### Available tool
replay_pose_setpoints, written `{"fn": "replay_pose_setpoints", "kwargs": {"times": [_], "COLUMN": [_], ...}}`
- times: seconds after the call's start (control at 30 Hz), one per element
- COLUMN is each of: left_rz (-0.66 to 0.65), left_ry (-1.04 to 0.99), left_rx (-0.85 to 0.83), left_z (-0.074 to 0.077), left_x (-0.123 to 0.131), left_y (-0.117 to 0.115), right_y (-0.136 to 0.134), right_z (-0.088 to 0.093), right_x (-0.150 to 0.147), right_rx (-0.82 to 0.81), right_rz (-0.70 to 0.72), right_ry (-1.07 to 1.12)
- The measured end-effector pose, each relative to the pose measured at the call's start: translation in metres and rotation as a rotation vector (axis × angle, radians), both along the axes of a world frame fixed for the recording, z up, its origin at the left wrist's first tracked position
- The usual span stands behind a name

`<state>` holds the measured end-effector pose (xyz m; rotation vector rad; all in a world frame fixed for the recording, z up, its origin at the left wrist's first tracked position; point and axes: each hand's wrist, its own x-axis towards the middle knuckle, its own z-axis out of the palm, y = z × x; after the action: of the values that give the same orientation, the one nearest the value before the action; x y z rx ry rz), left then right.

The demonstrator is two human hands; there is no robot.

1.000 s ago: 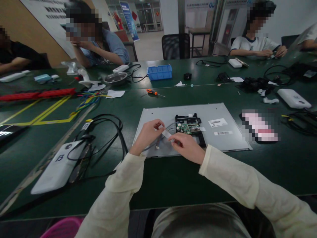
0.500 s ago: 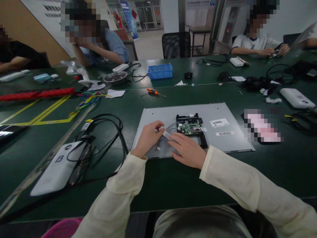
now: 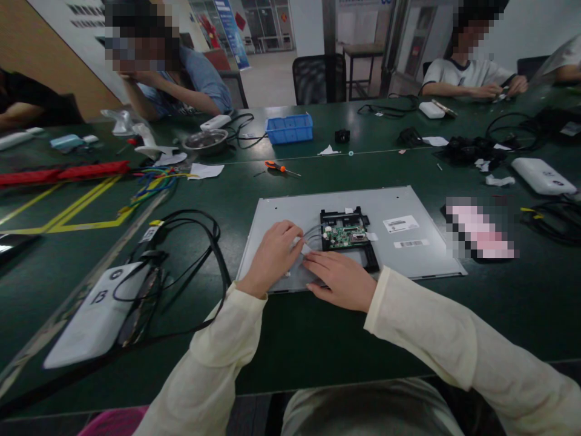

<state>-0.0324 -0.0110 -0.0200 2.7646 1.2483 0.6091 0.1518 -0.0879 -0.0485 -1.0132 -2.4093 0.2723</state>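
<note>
In the middle of the frame, the left hand (image 3: 275, 251) has a narrow grip, finger and thumb closed on the left end of a small white strip (image 3: 307, 249). The right hand (image 3: 340, 275) has a wide grip: its fingers lie stretched out, their tips at the strip's other end, and the thumb stands apart below them. Both hands are over a flat grey metal panel (image 3: 431, 257), which lies on the dark green tabletop (image 3: 313, 345) at centre right of the frame.

On the panel, just beyond the right hand, sits a black bracket (image 3: 372, 261) carrying a green circuit board (image 3: 344, 237). Thin grey cables (image 3: 313, 232) run from the board's left side toward the strip, partly hidden by the fingers. Two white labels (image 3: 401, 224) are on the panel, right of the bracket.

Beyond the panel, an orange-handled screwdriver (image 3: 276, 166) lies at upper centre, with a blue plastic basket (image 3: 289, 129) behind it and a metal bowl (image 3: 206, 142) to its left. At lower left, a white device marked 13 (image 3: 93, 318) lies beside looped black cables (image 3: 216, 242). Co-workers sit at upper left and upper right.
</note>
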Motion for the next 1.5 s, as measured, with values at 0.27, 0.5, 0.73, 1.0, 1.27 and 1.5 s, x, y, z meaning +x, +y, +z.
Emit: {"fn": "replay_pose_setpoints", "kwargs": {"times": [0.27, 0.5, 0.73, 1.0, 1.27, 1.5], "left_rz": [0.016, 0.0, -0.004, -0.019, -0.005, 0.005], "left_ry": [0.105, 0.107, 0.061, 0.007, -0.08, -0.106], "left_rx": [-0.049, -0.079, -0.147, -0.213, -0.281, -0.302], "left_z": [-0.007, -0.009, -0.009, -0.008, -0.006, -0.008], "left_x": [0.001, -0.002, -0.006, -0.008, -0.012, -0.016], "left_y": [-0.002, 0.001, 0.005, 0.009, 0.01, 0.012], "right_y": [-0.001, -0.002, -0.006, -0.009, -0.01, -0.01], "right_z": [0.001, 0.002, 0.003, 0.005, 0.005, 0.005], "right_x": [0.0, -0.001, -0.001, -0.001, 0.0, 0.0], "right_rx": [-0.004, 0.033, 0.06, 0.058, 0.076, 0.062], "right_rz": [0.006, -0.002, -0.008, -0.005, -0.017, -0.022], "right_ry": [0.012, -0.052, -0.077, -0.068, -0.065, -0.031]}}
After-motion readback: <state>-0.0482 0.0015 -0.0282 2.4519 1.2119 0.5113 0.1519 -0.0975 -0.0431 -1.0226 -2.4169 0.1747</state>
